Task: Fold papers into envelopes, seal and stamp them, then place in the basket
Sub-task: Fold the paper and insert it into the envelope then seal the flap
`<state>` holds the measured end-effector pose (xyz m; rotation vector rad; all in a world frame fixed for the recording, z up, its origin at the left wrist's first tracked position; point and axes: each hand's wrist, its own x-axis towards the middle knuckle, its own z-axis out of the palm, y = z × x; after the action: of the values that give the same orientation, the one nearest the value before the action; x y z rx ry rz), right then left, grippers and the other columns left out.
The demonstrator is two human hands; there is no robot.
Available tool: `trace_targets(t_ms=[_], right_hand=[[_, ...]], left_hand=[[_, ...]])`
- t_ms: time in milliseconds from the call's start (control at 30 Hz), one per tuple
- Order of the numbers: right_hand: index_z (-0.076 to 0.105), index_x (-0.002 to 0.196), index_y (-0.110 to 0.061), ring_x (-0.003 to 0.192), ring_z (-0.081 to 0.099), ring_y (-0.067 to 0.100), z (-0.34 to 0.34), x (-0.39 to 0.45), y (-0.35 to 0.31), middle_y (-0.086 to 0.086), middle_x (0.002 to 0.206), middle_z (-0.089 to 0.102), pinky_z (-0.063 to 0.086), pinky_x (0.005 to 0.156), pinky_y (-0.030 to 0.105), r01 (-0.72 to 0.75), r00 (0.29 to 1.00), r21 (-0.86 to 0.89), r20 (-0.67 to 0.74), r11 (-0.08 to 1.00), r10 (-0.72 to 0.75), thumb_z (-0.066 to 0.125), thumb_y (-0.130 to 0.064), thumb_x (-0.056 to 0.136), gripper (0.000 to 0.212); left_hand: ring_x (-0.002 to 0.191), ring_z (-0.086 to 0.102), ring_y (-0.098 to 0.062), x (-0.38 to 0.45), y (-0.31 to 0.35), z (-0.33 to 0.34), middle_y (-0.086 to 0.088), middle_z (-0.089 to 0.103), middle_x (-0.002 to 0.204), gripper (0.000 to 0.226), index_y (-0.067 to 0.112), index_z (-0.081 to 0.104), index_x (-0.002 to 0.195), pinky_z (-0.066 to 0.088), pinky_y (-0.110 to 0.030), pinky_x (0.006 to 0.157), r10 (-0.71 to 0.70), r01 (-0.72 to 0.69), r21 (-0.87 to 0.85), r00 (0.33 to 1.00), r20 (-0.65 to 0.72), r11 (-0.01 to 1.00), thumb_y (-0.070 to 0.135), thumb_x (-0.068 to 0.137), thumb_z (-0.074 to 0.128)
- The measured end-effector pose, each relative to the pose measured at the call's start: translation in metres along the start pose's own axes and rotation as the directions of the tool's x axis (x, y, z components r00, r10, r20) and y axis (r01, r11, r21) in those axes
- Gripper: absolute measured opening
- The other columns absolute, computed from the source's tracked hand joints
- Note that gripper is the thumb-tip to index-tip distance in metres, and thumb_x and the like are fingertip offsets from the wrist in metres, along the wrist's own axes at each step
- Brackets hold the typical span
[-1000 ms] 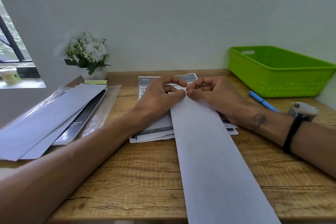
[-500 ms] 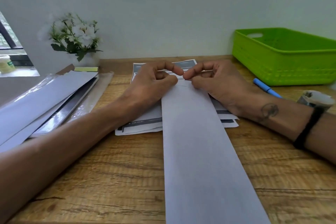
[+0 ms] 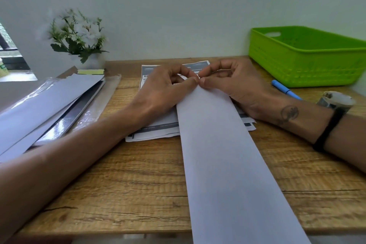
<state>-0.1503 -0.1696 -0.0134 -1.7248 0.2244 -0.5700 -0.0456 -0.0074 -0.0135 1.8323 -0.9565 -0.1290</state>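
Head view, entry: your left hand point(image 3: 166, 87) and right hand point(image 3: 235, 83) meet at the far end of the long white folded paper point(image 3: 223, 154), thumb and forefinger of each curled in a pinch on that end, tips touching at its middle. Compared with half a second and a full second back, the pinch has not shifted along the paper; only the view has tilted, so the far-end crease looks to be still in work. Judgement: folding step is unfinished, and nothing is sealed, stamped or binned.

Landmark: the folded paper. It runs from the table point(image 3: 138, 184) near edge away from you, its far end lying over the printed sheets point(image 3: 158, 128).

Count:
- folded paper in hand: one.
- printed sheets beneath it: a small stack, number unclear.
- green basket point(image 3: 309, 65): one, right of and beyond the paper's far end; contents not visible.
- blue pen point(image 3: 285, 90): one, between paper and basket.
- tape roll point(image 3: 336, 101): one, right of the paper, by your right wrist.
- envelope pile point(image 3: 49, 105): one heap, left of the paper, count not readable.
- flower pot point(image 3: 79, 39): one, far left.
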Motion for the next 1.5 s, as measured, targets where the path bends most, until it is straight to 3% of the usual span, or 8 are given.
trace_targets(t_ms=[200,367,600,767,900,1067,1167,1500], right_hand=[[0.077,0.096,-0.005,0.071,0.075,0.017,-0.001,-0.001,0.0,0.008,0.084,0.08,0.063,0.066,0.033,0.065,0.997,-0.045,-0.028,0.997,-0.067,0.089,-0.007,0.078,0.023],[0.077,0.095,-0.007,0.064,0.07,0.012,-0.002,-0.001,-0.001,0.008,0.085,0.08,0.059,0.061,0.03,0.078,0.996,-0.093,-0.037,0.993,-0.082,0.09,-0.008,0.077,0.022],[0.078,0.09,-0.009,0.071,0.07,0.013,-0.004,0.001,0.0,0.013,0.088,0.08,0.062,0.071,0.035,0.117,0.984,-0.103,-0.122,0.988,-0.129,0.085,-0.002,0.081,0.013],[0.078,0.089,-0.008,0.072,0.07,0.018,-0.004,0.002,0.0,0.016,0.087,0.08,0.062,0.075,0.038,0.103,0.976,-0.054,-0.185,0.993,-0.112,0.077,0.004,0.082,0.014],[0.078,0.094,-0.003,0.075,0.072,0.016,-0.005,0.004,0.0,0.013,0.088,0.08,0.063,0.078,0.036,0.092,0.974,-0.04,-0.206,0.995,-0.098,0.074,0.005,0.085,0.013],[0.079,0.096,-0.003,0.063,0.071,0.003,-0.006,0.006,0.001,-0.003,0.078,0.08,0.057,0.062,0.018,0.084,0.974,-0.052,-0.209,0.995,-0.093,0.073,0.005,0.086,0.014],[0.077,0.099,0.003,0.053,0.064,-0.002,-0.008,0.007,0.001,0.0,0.075,0.077,0.051,0.054,0.013,0.074,0.967,-0.058,-0.24,0.996,-0.086,0.073,0.007,0.086,0.014],[0.077,0.09,-0.004,0.067,0.072,0.011,-0.009,0.008,-0.002,0.008,0.083,0.079,0.064,0.072,0.029,0.022,0.956,-0.026,-0.292,0.999,-0.029,0.075,0.005,0.084,0.011]], left_hand=[[0.085,0.076,-0.026,0.002,-0.004,-0.002,-0.003,0.079,0.086,0.02,0.022,0.077,0.093,0.062,-0.049,0.077,-0.014,0.015,0.045,1.0,-0.025,0.999,0.041,0.095,0.07],[0.064,0.066,-0.01,0.001,-0.002,-0.003,-0.001,0.077,0.079,0.016,0.022,0.076,0.087,0.059,-0.039,0.067,0.027,-0.024,0.101,0.999,-0.023,0.995,0.035,0.093,0.07],[0.055,0.062,-0.002,0.004,0.002,-0.012,0.002,0.075,0.069,0.011,0.019,0.076,0.082,0.054,-0.023,0.06,0.026,-0.016,0.136,0.997,-0.075,0.991,0.025,0.091,0.071],[0.058,0.064,-0.008,0.007,0.004,-0.018,-0.001,0.076,0.07,0.011,0.017,0.077,0.082,0.06,-0.036,0.066,0.036,-0.022,0.153,0.995,-0.09,0.988,0.024,0.089,0.072],[0.057,0.064,-0.003,0.007,0.004,-0.019,0.002,0.076,0.068,0.011,0.019,0.076,0.08,0.058,-0.029,0.064,0.064,-0.046,0.174,0.993,-0.102,0.984,0.023,0.089,0.071],[0.055,0.063,-0.002,0.009,0.004,-0.022,0.002,0.075,0.067,0.011,0.018,0.075,0.079,0.054,-0.026,0.062,0.074,-0.051,0.188,0.99,-0.121,0.981,0.024,0.087,0.07],[0.055,0.063,0.0,0.01,0.004,-0.024,0.002,0.075,0.068,0.011,0.018,0.075,0.08,0.055,-0.024,0.061,0.083,-0.054,0.2,0.987,-0.136,0.978,0.023,0.088,0.071],[0.057,0.067,-0.002,0.01,0.003,-0.027,0.002,0.075,0.069,0.011,0.018,0.075,0.081,0.059,-0.026,0.062,0.103,-0.069,0.223,0.984,-0.147,0.972,0.023,0.09,0.071]])
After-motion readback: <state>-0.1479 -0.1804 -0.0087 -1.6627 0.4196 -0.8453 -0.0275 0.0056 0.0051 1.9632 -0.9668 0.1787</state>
